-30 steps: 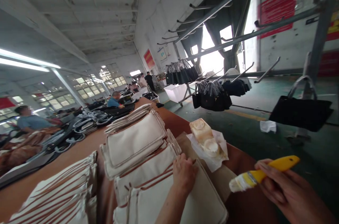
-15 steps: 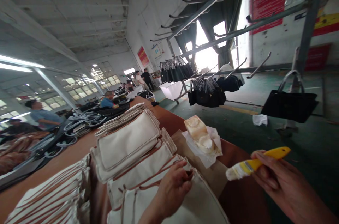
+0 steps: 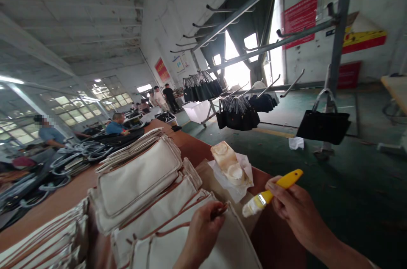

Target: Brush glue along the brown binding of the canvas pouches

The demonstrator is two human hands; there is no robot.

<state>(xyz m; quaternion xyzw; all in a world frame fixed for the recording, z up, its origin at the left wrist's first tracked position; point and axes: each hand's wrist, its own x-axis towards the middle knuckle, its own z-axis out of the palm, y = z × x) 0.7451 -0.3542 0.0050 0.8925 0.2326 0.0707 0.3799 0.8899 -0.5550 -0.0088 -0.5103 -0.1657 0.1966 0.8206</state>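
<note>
My left hand [image 3: 203, 228] is closed, thumb and fingers pinching a thin brown strap [image 3: 171, 230] over the top cream bag panel [image 3: 230, 239]. The strap's end at the fingertips is partly hidden. In my right hand [image 3: 294, 207] is a paintbrush [image 3: 272, 192] with a yellow handle, its whitish, coated bristles pointing down and left. The bristles hang apart from the panel, to the right of my left hand. Beyond them, a stained plastic container [image 3: 225, 156] lies on white paper [image 3: 237, 195] at the table edge.
Stacked cream bag pieces [image 3: 136, 180] cover the brown table [image 3: 187, 144], with another pile [image 3: 47, 239] at the lower left. Black bags [image 3: 238, 114] hang from a metal rack [image 3: 244, 55] to the right. Several people work in the background, one in blue [image 3: 116, 125].
My right hand has brought the brush leftward, nearer to my left hand. My left hand keeps its pinch on the strap. The view has turned slightly right.
</note>
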